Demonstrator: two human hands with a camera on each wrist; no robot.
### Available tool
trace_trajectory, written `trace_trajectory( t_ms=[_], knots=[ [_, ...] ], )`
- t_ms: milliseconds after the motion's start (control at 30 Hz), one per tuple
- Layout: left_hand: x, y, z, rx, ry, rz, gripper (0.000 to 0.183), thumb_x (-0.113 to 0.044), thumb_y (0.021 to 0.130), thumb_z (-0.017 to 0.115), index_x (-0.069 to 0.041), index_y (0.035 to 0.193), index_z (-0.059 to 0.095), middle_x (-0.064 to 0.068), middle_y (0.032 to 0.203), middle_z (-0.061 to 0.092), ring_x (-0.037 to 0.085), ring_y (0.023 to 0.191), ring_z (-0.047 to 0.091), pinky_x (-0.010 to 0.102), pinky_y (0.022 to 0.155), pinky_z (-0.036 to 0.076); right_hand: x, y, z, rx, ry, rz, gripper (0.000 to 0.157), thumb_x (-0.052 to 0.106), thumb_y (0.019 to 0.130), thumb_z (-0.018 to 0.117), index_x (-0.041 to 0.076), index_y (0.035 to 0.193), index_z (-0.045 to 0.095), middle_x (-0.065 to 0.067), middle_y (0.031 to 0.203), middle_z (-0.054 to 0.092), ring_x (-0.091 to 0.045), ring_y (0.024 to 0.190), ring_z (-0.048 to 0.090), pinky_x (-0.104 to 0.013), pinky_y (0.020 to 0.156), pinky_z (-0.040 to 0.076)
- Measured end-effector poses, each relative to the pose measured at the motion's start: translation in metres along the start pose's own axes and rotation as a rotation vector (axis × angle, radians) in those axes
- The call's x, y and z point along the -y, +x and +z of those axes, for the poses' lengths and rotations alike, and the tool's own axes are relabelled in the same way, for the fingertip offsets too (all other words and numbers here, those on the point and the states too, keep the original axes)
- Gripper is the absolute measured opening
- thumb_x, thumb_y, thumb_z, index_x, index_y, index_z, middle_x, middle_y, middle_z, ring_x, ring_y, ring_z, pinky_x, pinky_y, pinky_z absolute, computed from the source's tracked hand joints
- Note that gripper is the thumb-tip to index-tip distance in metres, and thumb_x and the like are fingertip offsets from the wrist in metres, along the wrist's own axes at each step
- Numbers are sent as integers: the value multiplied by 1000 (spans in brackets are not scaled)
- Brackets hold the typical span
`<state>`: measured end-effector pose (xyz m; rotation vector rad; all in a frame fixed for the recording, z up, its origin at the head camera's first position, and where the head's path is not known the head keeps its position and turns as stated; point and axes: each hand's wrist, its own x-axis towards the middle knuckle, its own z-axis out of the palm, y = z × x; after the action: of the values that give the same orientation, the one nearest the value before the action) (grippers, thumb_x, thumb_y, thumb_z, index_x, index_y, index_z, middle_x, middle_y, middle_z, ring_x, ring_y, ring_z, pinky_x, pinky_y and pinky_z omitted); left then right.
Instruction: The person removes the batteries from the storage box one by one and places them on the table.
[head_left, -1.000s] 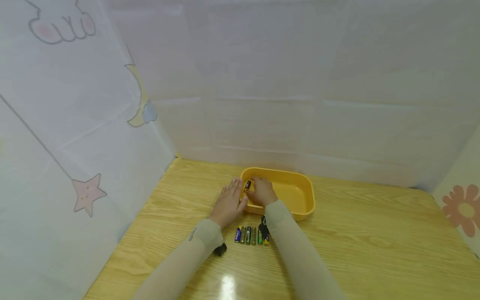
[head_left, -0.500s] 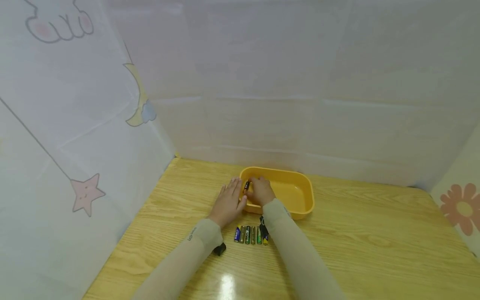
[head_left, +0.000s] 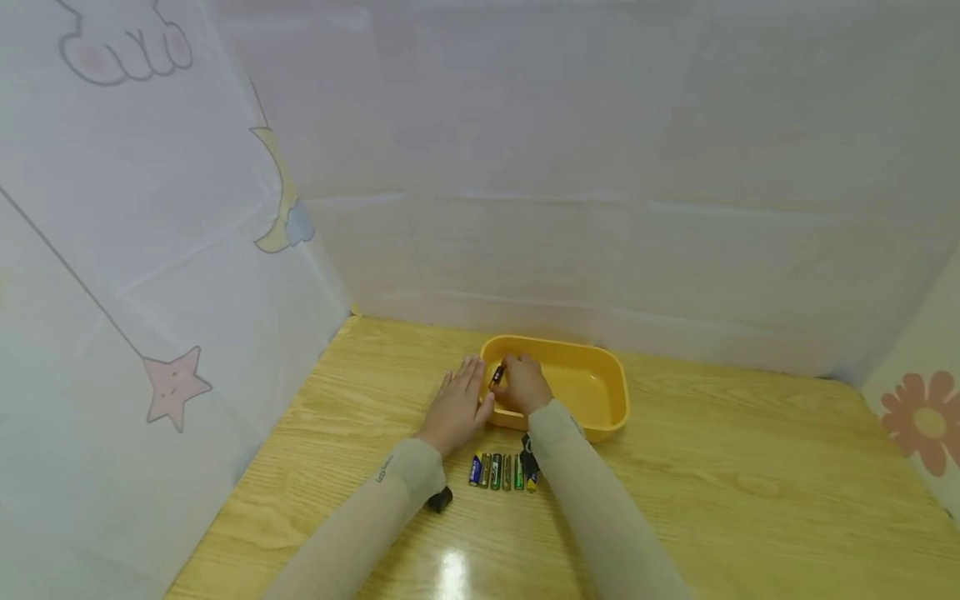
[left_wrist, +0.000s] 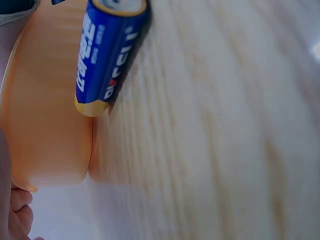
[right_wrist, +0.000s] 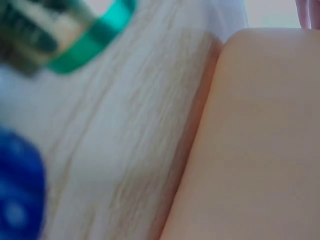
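In the head view, my left hand lies with straight fingers along the left rim of the yellow tray. My right hand reaches inside the tray near that end, its fingers curled. At its thumb and fingertips is a dark battery with a copper end, tilted, which it pinches; the grip is partly hidden by the hand. In front of the tray stands a row of several batteries, among them a blue battery at the left end, seen large in the left wrist view as a blue cell.
The wooden table runs out to both sides. White printed sheets rise behind it and at the left. In the right wrist view, the tray's outer wall stands beside a blurred green-and-gold battery.
The dark battery has tipped further, its upper end leaning right toward my right fingertips. My left hand, the tray and the row of batteries keep their places.
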<state>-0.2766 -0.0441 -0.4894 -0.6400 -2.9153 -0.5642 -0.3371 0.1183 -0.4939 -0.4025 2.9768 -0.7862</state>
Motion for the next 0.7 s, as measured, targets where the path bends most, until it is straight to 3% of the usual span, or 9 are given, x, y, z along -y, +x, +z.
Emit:
trace_trajectory(
  t_ms=[267, 700],
  knots=[
    [-2, 0, -1, 14, -8, -12, 64, -37, 110, 35, 1, 160, 20, 17, 166, 20, 28, 155, 14, 54, 124, 17, -1, 0, -6, 7, 28, -11, 40, 23, 89, 80, -5, 113, 64, -20, 109, 64, -36, 100, 62, -48, 90, 54],
    [1, 3, 1, -22, 0, -2, 65, -38, 110, 36, 3, 159, 24, 18, 165, 23, 29, 154, 17, 55, 123, 20, 1, 2, -13, 38, 21, -40, 27, 19, 86, 82, -4, 92, 67, -10, 84, 62, -24, 77, 58, -41, 73, 54]
  ],
)
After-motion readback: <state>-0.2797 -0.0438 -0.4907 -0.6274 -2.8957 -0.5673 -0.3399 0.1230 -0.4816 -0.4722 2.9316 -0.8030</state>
